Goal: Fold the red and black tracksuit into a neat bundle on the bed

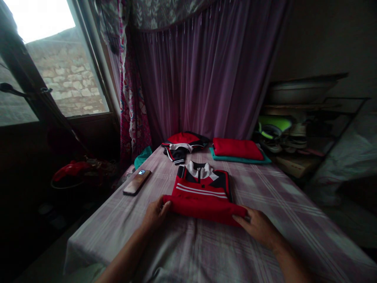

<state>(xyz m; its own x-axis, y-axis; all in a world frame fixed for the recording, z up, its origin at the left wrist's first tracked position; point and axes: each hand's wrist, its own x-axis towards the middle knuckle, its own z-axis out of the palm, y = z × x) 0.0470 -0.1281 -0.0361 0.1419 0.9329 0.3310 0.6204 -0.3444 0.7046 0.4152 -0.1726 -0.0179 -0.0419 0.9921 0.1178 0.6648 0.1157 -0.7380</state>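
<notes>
A red track jacket [200, 192] with a white collar, dark shoulders and white stripes lies on the bed in front of me, its sides tucked in. Its bottom part is turned up into a thick red fold along the near edge. At the left end of that fold, my left hand [157, 210] pinches the fabric between thumb and fingers. My right hand [255, 224] grips the right end the same way, thumb on top. Beyond the collar sits a second red, black and white garment [185, 144], loosely bunched.
Folded red cloth [237, 149] rests on teal cloth [268, 159] at the far right of the bed. A phone [137, 183] lies on the plaid sheet [265, 188] at left. A purple curtain [206, 78] hangs behind; a shoe rack [309, 105] stands right, a window left.
</notes>
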